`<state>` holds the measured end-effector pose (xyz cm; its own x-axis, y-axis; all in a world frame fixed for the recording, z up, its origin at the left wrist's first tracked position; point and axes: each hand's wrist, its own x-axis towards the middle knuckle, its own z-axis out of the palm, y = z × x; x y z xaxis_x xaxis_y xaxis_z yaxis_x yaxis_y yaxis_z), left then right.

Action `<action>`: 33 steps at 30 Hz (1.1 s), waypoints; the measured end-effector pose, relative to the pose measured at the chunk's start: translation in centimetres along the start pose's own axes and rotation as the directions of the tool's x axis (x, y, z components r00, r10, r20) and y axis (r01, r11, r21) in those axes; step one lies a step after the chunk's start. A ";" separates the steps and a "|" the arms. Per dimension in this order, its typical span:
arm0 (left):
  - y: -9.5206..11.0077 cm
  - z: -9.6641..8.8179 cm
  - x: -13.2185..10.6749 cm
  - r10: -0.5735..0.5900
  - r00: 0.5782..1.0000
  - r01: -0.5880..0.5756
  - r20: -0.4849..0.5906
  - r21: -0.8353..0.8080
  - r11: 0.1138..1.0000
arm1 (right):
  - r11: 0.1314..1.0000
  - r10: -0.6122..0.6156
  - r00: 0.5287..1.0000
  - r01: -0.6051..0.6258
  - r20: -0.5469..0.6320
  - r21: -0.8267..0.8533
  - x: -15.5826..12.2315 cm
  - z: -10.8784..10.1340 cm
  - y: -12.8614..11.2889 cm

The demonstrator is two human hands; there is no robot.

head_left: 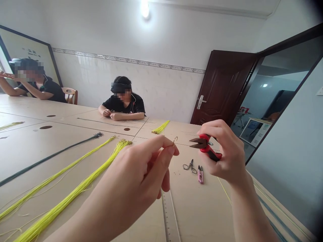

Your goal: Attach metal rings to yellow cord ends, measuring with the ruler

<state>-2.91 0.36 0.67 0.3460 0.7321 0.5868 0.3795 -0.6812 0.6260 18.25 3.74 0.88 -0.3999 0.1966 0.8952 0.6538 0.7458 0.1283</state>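
Observation:
My left hand (148, 168) is raised over the table, thumb and forefinger pinched on a thin wire whose curled end (175, 139) sticks up above the fingertips. My right hand (223, 153) is closed on red-handled pliers (205, 146), held level with the dark jaws pointing left, a short gap from the wire's curl. On the table under the hands lie small scissors (189, 166) and a pink thread snipper (200, 174).
Long bundles of yellow-green cord (75, 191) and a dark cord (50, 156) run across the table (202, 208). A clear ruler (169, 215) lies near me. Two other people sit at the far side. A brown door (222, 87) stands open at the right.

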 end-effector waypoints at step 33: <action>0.5 -0.7 -0.5 0.031 0.999 -0.032 0.020 0.057 0.998 | 0.982 -0.089 0.994 0.098 0.063 -0.160 -0.1 0.1 -0.2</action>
<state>-3.49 -0.38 1.05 0.3747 0.7108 0.5953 0.4170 -0.7026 0.5766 18.09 3.62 0.73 -0.4962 0.1690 0.8516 0.7056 0.6501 0.2821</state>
